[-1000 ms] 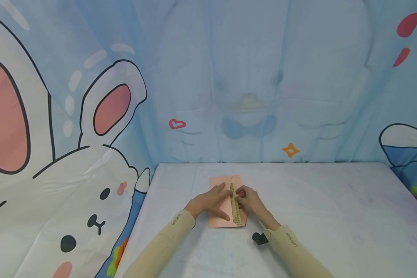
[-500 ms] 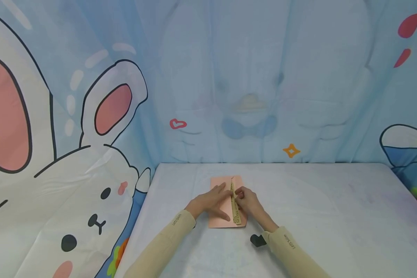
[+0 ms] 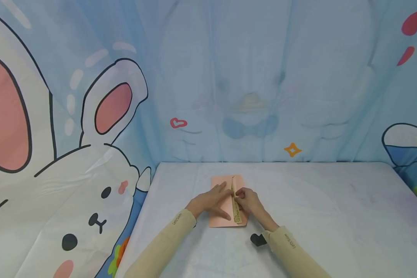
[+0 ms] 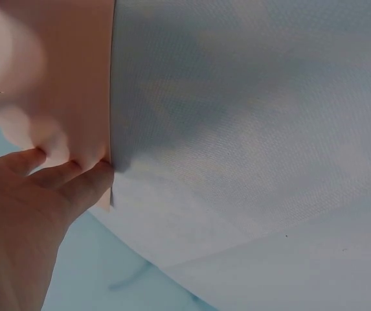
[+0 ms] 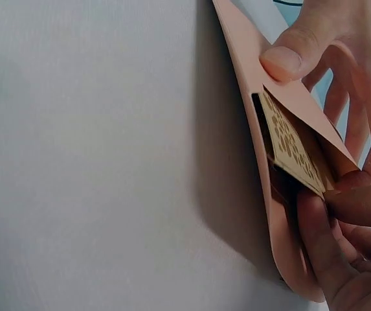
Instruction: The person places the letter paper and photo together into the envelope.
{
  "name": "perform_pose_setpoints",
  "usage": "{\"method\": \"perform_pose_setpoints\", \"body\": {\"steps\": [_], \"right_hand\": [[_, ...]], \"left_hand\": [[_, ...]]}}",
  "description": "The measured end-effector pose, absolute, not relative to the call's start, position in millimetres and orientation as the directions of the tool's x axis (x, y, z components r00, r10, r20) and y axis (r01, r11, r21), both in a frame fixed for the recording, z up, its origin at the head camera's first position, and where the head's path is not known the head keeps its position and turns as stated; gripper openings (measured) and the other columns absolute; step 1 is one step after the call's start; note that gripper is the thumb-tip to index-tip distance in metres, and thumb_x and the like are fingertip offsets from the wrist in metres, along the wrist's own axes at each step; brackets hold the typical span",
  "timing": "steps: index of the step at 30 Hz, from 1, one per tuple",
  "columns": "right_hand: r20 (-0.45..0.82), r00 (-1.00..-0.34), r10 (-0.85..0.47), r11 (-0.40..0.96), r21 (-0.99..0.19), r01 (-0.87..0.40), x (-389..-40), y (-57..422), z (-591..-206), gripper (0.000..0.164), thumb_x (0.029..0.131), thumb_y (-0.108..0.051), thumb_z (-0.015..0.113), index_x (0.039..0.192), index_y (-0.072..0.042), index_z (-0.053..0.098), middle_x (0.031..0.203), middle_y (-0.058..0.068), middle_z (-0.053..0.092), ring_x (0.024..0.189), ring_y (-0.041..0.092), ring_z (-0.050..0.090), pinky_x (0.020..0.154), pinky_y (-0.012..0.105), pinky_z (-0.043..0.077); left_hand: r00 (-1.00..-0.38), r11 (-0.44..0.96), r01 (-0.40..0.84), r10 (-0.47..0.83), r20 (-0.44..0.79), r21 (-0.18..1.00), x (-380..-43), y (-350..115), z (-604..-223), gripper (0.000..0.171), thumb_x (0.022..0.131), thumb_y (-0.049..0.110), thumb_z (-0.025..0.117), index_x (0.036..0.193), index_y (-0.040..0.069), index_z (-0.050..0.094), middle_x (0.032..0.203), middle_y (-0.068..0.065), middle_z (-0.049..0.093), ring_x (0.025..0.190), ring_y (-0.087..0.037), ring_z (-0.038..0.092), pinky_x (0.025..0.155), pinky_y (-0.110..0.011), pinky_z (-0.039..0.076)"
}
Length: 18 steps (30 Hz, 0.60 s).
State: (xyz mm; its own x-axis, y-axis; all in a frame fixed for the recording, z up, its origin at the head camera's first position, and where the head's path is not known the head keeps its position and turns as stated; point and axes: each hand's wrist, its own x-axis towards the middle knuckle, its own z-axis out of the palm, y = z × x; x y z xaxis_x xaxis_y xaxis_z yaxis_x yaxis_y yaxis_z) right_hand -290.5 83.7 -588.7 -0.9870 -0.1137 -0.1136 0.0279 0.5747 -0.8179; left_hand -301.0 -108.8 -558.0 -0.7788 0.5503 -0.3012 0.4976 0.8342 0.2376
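Note:
A pink paper envelope [image 3: 216, 221] lies on the table with a lengthwise opening. In that opening shows a tan card with a dark pattern [image 3: 237, 217]; in the right wrist view the card [image 5: 287, 139] has a dark edge and leans inside the raised pink paper. My left hand [image 3: 208, 201] rests spread over the envelope's left part, and in the left wrist view several fingertips of the left hand [image 4: 26, 214] press on the pink paper. My right hand [image 3: 251, 202] is at the opening's right side. Thumb and finger of the right hand [image 5: 353, 259] pinch the card's near edge.
A white cloth [image 3: 319, 216] covers the table. Behind it hangs a light blue printed curtain [image 3: 194, 77], and a rabbit print [image 3: 90, 185] covers the left side. A small black object [image 3: 258, 239] sits by the right cuff.
The visible strip of the tan card has become narrower as its left part goes under the pink paper. Both hands stay almost in place; the right wrist shifted slightly left.

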Motion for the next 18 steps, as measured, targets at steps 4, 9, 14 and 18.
{"method": "perform_pose_setpoints", "body": {"steps": [4, 9, 14, 18], "right_hand": [[-0.105, -0.988, -0.115, 0.538, -0.842, 0.027, -289.5, 80.4, -589.3, 0.021, 0.094, -0.004, 0.067, 0.112, 0.006, 0.064, 0.094, 0.015, 0.073, 0.069, 0.015, 0.067, 0.059, 0.026, 0.055], [-0.119, -0.987, -0.108, 0.514, -0.857, 0.047, -288.8, 77.2, -590.9, 0.021, 0.095, -0.004, 0.066, 0.113, 0.005, 0.064, 0.09, 0.013, 0.072, 0.063, 0.014, 0.065, 0.056, 0.025, 0.053], [-0.111, -0.989, -0.093, 0.537, -0.843, 0.044, -288.7, 76.4, -592.1, 0.02, 0.094, -0.006, 0.067, 0.111, 0.003, 0.065, 0.088, 0.011, 0.071, 0.066, 0.013, 0.065, 0.058, 0.026, 0.053], [-0.115, -0.989, -0.093, 0.543, -0.839, 0.046, -288.2, 76.5, -593.2, 0.022, 0.094, -0.007, 0.068, 0.113, 0.003, 0.065, 0.088, 0.01, 0.07, 0.066, 0.013, 0.064, 0.059, 0.026, 0.053]], "left_hand": [[-0.777, 0.834, 0.497, 0.551, -0.305, 0.24, -301.8, -108.1, -558.2, 0.096, 0.074, 0.073, 0.073, 0.153, 0.04, 0.028, 0.171, -0.005, 0.006, 0.156, -0.033, 0.017, 0.111, -0.058, 0.04], [-0.774, 0.832, 0.499, 0.553, -0.307, 0.242, -300.9, -107.9, -556.8, 0.096, 0.074, 0.072, 0.073, 0.153, 0.041, 0.028, 0.171, -0.005, 0.006, 0.156, -0.033, 0.016, 0.11, -0.059, 0.041], [-0.774, 0.834, 0.5, 0.551, -0.311, 0.234, -300.6, -107.4, -556.5, 0.096, 0.074, 0.072, 0.074, 0.153, 0.041, 0.028, 0.171, -0.006, 0.005, 0.156, -0.033, 0.016, 0.11, -0.06, 0.041], [-0.771, 0.832, 0.506, 0.555, -0.313, 0.229, -301.0, -106.6, -557.3, 0.095, 0.075, 0.071, 0.074, 0.152, 0.04, 0.029, 0.171, -0.007, 0.005, 0.156, -0.034, 0.016, 0.111, -0.059, 0.04]]}}
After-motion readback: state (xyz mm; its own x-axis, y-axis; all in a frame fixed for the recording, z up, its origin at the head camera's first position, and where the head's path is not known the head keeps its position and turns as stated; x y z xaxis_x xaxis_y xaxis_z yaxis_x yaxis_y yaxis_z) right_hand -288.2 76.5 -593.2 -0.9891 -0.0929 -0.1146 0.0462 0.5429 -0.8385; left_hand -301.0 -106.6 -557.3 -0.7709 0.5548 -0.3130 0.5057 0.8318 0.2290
